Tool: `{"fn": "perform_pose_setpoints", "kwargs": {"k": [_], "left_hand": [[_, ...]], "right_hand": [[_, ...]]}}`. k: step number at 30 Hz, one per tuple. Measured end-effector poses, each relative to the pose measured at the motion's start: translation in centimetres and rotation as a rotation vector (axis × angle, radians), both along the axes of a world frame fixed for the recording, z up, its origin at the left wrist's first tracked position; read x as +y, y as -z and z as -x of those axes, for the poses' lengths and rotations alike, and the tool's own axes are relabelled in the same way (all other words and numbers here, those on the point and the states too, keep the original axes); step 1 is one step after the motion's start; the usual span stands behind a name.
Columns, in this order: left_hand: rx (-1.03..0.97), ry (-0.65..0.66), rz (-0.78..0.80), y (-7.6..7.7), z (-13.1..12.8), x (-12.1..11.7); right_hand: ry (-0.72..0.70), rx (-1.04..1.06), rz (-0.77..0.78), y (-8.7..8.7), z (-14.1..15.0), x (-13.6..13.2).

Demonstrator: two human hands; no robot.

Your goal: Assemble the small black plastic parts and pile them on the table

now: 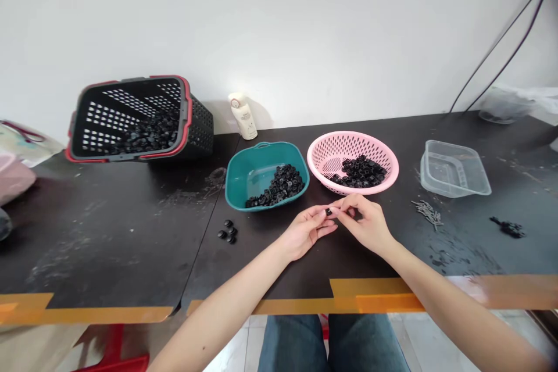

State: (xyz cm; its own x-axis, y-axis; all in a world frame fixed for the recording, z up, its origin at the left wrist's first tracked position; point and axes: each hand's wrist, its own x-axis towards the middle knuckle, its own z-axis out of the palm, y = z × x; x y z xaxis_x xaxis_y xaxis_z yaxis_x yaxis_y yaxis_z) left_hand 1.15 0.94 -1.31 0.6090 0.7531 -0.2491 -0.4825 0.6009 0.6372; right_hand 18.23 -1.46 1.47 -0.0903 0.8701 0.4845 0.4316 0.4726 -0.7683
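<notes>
Between the fingertips of both hands is a small black plastic part [328, 211]. My left hand [307, 231] pinches it from the left, palm turned partly up. From the right, my right hand [361, 222] closes thumb and fingers at the same part; whether it grips a second small piece is hidden. Just behind the hands stand a teal tub [244, 170] with black round parts [281, 185] and a pink colander [322, 148] with black parts [361, 172]. Several black round pieces [229, 232] lie on the table left of my left hand.
A black basket [198, 128] with red trim, tipped toward me, holds black parts. A white bottle [244, 117] stands by the wall. To the right are a clear plastic container [455, 170], thin metal pins [428, 213] and a small black pile [509, 228]. Tape [300, 306] covers the front edge.
</notes>
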Motion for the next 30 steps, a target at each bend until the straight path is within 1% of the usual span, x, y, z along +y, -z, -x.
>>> {"fn": "perform_pose_setpoints", "kwargs": {"k": [4,8,11,14,17,19,21,22,23,26,28,30], "left_hand": [[0.000,0.010,-0.021,0.0,0.0,0.0],[-0.017,0.019,-0.048,0.0,0.0,0.0],[-0.020,0.011,-0.046,0.1,0.0,0.0],[-0.003,-0.007,-0.027,0.1,0.0,0.0],[-0.007,-0.005,-0.019,-0.1,0.1,0.0],[-0.011,-0.004,-0.012,-0.2,0.1,0.0],[-0.007,-0.005,-0.005,-0.3,0.1,0.0],[-0.005,-0.007,-0.002,-0.4,0.2,0.0],[-0.004,-0.007,-0.001,-0.4,0.2,0.0],[-0.013,-0.010,-0.004,-0.4,0.3,0.0],[-0.021,-0.012,-0.008,-0.3,0.4,0.0],[-0.024,-0.008,-0.011,-0.2,0.4,0.1]], "right_hand": [[-0.006,-0.088,-0.040,0.0,-0.2,0.0],[-0.038,-0.217,-0.128,0.1,-0.3,0.3],[-0.059,-0.271,-0.130,0.0,-0.2,0.3],[-0.064,-0.274,-0.118,-0.8,-0.5,0.0],[-0.071,-0.242,-0.102,-2.5,-1.7,0.4],[-0.003,-0.243,-0.058,-4.0,-2.9,1.9],[0.101,-0.313,0.004,-5.3,-4.1,4.4],[0.102,-0.386,0.056,-5.7,-4.6,5.9],[0.074,-0.470,0.118,-5.9,-4.8,7.5],[-0.088,-0.736,0.348,-5.4,-4.6,11.6],[-0.133,-0.814,0.431,-4.5,-3.9,13.4],[-0.129,-0.831,0.474,-3.7,-3.0,14.6]]}}
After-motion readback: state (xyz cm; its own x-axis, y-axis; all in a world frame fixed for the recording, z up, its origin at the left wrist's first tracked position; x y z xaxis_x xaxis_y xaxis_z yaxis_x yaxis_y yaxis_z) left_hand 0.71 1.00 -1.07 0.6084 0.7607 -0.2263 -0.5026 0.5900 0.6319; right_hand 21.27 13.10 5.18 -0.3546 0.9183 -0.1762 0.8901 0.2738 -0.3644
